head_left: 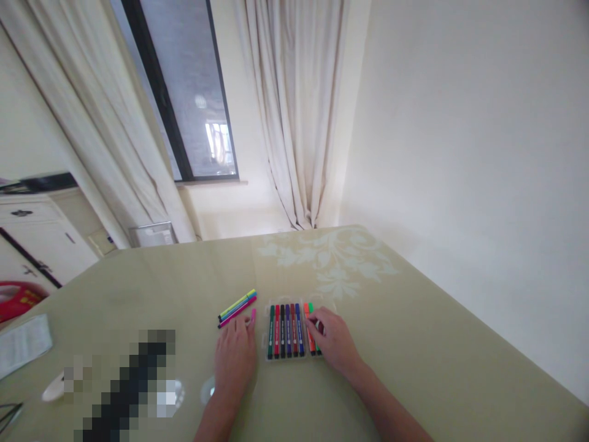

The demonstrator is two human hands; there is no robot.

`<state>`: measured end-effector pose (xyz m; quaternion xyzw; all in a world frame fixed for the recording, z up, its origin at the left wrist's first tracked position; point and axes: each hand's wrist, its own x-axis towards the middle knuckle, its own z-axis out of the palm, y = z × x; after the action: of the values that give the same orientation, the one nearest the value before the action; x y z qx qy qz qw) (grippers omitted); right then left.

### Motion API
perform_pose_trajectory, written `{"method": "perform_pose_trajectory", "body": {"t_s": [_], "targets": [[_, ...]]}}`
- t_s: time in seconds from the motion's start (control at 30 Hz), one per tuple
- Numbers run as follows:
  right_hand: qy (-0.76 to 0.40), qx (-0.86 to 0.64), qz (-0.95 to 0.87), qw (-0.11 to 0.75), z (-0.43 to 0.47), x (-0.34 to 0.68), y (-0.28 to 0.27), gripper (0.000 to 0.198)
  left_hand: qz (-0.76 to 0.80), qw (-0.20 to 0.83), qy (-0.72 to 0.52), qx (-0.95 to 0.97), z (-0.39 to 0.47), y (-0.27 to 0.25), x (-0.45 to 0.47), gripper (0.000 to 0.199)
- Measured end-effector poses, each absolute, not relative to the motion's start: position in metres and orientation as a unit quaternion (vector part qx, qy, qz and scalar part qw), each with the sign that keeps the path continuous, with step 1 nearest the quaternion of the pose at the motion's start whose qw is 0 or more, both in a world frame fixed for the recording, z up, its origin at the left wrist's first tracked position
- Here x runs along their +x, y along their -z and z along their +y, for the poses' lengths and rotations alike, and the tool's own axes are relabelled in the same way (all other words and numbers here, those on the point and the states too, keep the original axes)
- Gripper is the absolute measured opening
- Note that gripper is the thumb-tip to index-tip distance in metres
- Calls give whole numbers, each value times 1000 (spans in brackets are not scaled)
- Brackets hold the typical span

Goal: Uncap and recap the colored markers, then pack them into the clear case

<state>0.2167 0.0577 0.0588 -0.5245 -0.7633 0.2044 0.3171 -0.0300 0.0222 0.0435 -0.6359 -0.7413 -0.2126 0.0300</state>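
A clear plastic case (285,358) lies open on the table, with a row of dark green, red, black, purple, brown and blue markers in its left half. In its right half are an orange marker (311,345) and a green marker (311,306), partly covered by my right hand (335,341). That hand's fingers are curled into a pinch around a marker, mostly hidden. My left hand (235,351) rests left of the case, closed on a pink marker (253,315) whose end sticks out by the index finger. Just beyond it lie loose yellow, blue and magenta markers (237,309).
The greenish table (405,368) has a pale floral pattern at its far end. On the left are white paper (25,345), a white oval object (54,388) and a blurred-out dark strip (124,387). A red object (18,301), curtains and a white cabinet stand beyond.
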Motion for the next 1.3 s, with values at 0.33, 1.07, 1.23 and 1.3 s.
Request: {"method": "perform_pose_trajectory", "body": {"t_s": [0.33, 1.07, 1.23, 1.3], "targets": [[-227, -512, -760, 330, 56, 214, -60, 21, -707, -100, 368, -596, 20, -45, -26, 35], [-517, -419, -556, 498, 62, 220, -74, 37, -503, -304, 441, -679, -8, -49, 58, 27], [-413, -501, -553, 522, 79, 244, -68, 40, -487, -104, 291, -817, -7, -35, 60, 39], [-401, -522, -578, 482, 83, 249, -65, 38, -504, -82, 261, -819, -5, -33, 60, 37]]}}
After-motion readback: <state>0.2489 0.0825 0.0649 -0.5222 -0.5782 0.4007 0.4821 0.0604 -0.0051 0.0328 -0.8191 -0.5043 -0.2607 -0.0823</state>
